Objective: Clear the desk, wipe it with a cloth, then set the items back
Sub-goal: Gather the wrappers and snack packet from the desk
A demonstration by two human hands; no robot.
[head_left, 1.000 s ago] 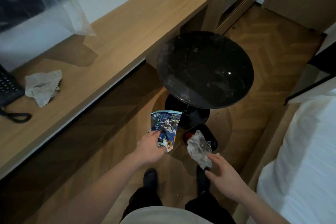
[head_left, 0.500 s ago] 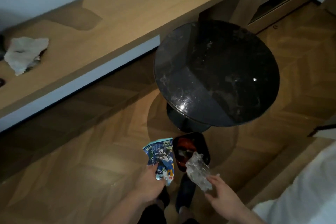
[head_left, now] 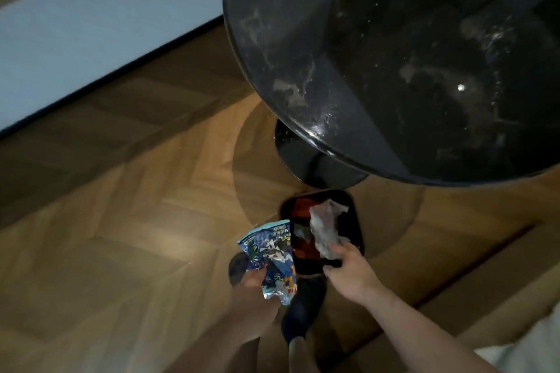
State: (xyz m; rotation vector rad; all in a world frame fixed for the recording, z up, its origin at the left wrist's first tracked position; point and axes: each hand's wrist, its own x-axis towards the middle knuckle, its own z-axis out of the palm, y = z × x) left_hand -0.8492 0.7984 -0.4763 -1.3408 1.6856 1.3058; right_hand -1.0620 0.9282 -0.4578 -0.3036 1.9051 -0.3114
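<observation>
My left hand [head_left: 253, 280] grips a blue printed snack packet [head_left: 271, 257] low over the wooden floor. My right hand [head_left: 348, 272] pinches a crumpled clear plastic wrapper [head_left: 324, 228] above a black tray [head_left: 353, 221] that lies on the floor; the tray's inside looks reddish. The round black table [head_left: 394, 63] fills the upper right, its top smeared and dusty. Only the pale front edge of the desk [head_left: 75, 39] shows at the upper left; the cloth is out of view.
The black round table base [head_left: 306, 160] stands just beyond the tray. My feet in dark shoes [head_left: 303, 309] are under my hands. A white bed corner [head_left: 533, 348] shows at the lower right. Herringbone wood floor [head_left: 136, 236] spreads to the left.
The view has dropped and closed in on the floor. Both hands have lowered toward the black tray, the right one bringing the wrapper over it. The desk top and cloth have left the view.
</observation>
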